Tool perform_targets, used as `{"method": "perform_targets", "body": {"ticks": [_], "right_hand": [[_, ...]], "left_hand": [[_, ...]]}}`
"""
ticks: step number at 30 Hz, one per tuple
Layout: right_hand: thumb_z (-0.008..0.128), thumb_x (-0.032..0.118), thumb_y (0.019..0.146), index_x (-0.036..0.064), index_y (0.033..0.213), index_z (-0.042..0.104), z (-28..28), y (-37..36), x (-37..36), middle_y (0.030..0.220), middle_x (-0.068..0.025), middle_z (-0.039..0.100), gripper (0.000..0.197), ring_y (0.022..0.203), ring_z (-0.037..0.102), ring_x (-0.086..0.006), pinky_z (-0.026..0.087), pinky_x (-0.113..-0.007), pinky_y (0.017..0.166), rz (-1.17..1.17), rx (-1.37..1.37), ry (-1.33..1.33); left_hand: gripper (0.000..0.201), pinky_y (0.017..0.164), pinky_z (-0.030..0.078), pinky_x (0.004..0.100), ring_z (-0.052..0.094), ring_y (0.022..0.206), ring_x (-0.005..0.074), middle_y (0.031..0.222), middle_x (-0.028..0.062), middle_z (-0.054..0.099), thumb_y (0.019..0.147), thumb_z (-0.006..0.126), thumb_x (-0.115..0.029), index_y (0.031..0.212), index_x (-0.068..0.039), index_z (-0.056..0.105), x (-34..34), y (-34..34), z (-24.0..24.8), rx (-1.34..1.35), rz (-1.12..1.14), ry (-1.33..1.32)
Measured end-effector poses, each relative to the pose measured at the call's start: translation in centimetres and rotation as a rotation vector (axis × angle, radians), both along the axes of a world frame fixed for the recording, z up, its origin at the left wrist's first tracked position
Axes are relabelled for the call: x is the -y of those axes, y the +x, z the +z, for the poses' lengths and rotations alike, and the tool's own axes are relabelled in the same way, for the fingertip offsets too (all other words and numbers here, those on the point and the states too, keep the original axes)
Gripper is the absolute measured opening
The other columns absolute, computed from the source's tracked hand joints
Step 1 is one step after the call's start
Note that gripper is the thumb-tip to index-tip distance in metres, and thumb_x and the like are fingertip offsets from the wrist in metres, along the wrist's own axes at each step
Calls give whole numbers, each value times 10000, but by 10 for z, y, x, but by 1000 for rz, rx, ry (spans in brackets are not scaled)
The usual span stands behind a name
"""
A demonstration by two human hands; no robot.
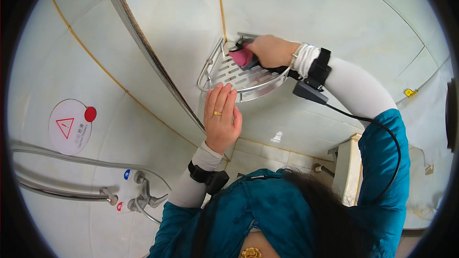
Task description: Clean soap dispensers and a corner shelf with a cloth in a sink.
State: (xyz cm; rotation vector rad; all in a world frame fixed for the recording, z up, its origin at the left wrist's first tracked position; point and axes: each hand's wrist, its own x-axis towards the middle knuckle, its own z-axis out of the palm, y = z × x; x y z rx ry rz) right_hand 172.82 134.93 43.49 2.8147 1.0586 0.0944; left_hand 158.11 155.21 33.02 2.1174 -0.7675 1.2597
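A metal corner shelf (pixel 255 87) with a slotted base and a raised rail is fixed where two tiled walls meet. My right hand (pixel 276 51) is closed on a pink cloth (pixel 240 57), which lies against the shelf's slotted base near the back corner. Something dark shows beside the cloth; I cannot make out what it is. At the shelf's front left, my left hand (pixel 223 118) has its fingers stretched out, the tips at the rail. A gold ring is on one of its fingers.
A metal rail (pixel 143 43) runs down the left wall. Lower left are a shower mixer tap (pixel 147 196), a hose (pixel 86 161) and a round warning sign (pixel 71 126). Black devices are strapped to my wrists, and a cable (pixel 396 148) runs along my right arm.
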Motion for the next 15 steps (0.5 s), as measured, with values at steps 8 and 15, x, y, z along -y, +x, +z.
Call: {"method": "perform_targets", "body": {"ticks": [8,15], "right_hand": [[517,81,834,-41,1070,614,21,-35,-57,1025,-220,632,283,926,597,-370,476,-404,822,378,-580,32],[631,222,845,-55,1333,460,18,-21,-58,1337,-244,487,586,1309,383,-380,318,-410,1100,199,-207,-219]], "left_hand": [[481,1044,375,495,505,1211,355,1273,146,560,718,620,56,1193,13,561,-7,-1,-3,-5,32,0],[480,1043,373,502,505,1211,357,1276,148,557,726,620,55,1200,12,556,-3,0,-2,-1,-1,-20]]}}
